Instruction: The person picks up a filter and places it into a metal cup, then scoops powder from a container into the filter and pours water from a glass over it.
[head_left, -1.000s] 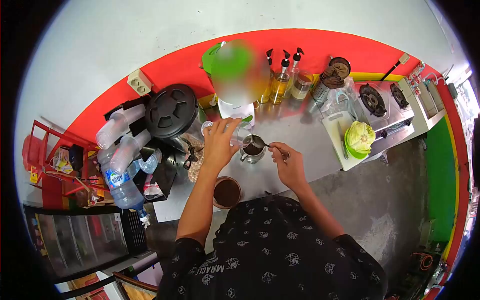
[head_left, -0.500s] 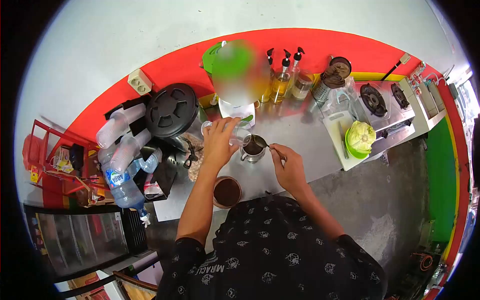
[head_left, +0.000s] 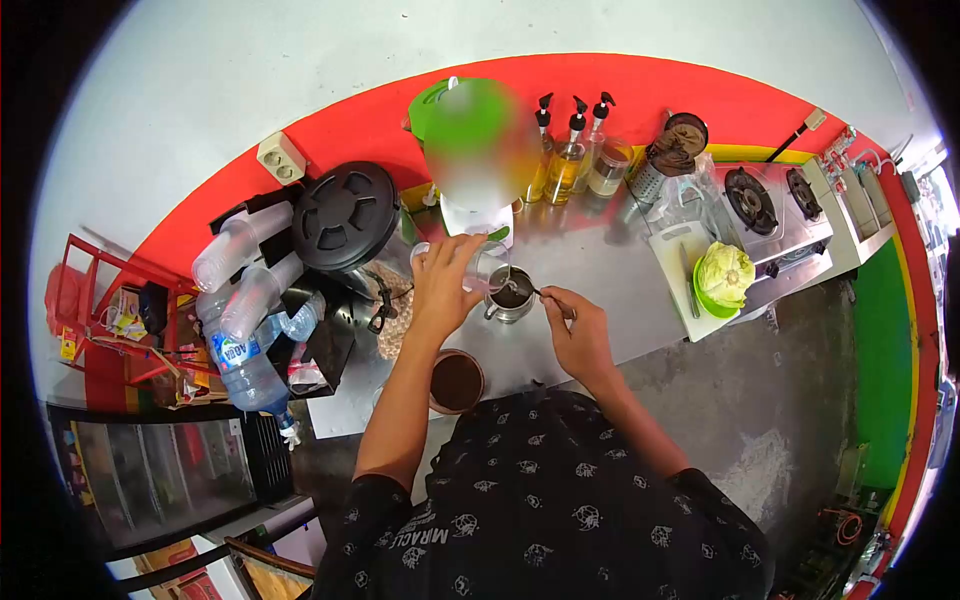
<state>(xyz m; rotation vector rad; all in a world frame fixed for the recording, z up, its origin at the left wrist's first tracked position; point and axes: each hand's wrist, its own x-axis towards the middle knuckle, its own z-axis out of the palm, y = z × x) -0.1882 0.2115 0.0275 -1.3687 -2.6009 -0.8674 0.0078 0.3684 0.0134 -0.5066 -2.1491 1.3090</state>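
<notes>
My left hand point(head_left: 444, 285) is wrapped round a clear plastic cup point(head_left: 488, 266) tilted over a small metal cup point(head_left: 511, 314). A thin stream seems to run from its lip into the metal cup, which has dark contents. In my right hand point(head_left: 579, 335) is the handle of a spoon point(head_left: 536, 293); its bowl is down in the metal cup and mostly hidden. Nearer to my body, below my left wrist, stands a round tub point(head_left: 457, 381) of dark brown powder.
A large black-lidded container point(head_left: 345, 217) and stacked plastic cups point(head_left: 240, 250) stand left. Pump bottles point(head_left: 566, 165) line the back wall. To the right are a white cutting board point(head_left: 669, 250) with a knife, a cabbage point(head_left: 724, 274) in a green bowl, and a gas stove point(head_left: 750, 203).
The plastic cup tips further, and a stream now shows between it and the metal cup. The spoon's bowl has sunk lower into the metal cup.
</notes>
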